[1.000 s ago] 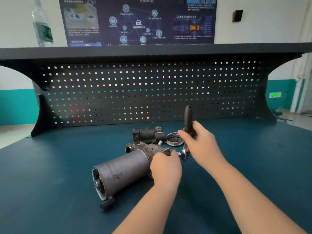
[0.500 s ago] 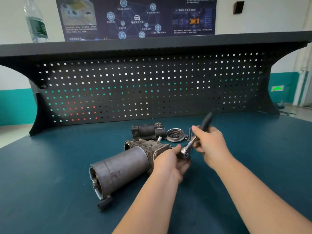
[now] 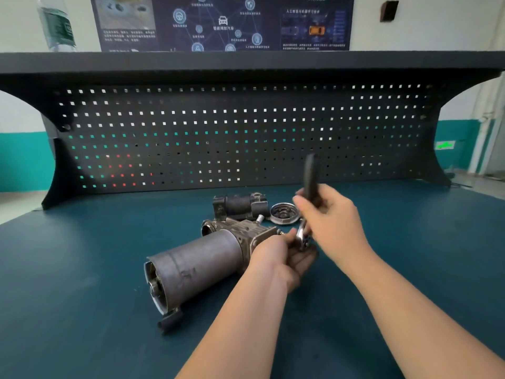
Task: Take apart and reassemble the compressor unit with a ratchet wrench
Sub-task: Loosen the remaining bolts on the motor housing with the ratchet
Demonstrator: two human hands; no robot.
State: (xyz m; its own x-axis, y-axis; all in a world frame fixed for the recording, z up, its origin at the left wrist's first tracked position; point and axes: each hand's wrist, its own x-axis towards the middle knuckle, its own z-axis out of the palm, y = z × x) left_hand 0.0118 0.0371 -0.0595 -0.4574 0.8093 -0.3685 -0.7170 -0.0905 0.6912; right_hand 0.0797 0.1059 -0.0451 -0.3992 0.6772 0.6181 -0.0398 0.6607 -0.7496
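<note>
**Head view: wrench on the compressor**

Compressor [image 3: 196, 265] lies on its side on the table [image 3: 82, 269]. Left hand [image 3: 278, 258] cups its right end, fingers curled around it. Right hand [image 3: 332, 222] grips the ratchet wrench [image 3: 310, 181], handle upright, head at the compressor's end.

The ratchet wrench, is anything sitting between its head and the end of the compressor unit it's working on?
Nothing visible does. The right hand grips the ratchet wrench, whose head meets the end of the compressor unit. The left hand holds that end from below, beside the head. The round cap lies behind, clear.
</note>
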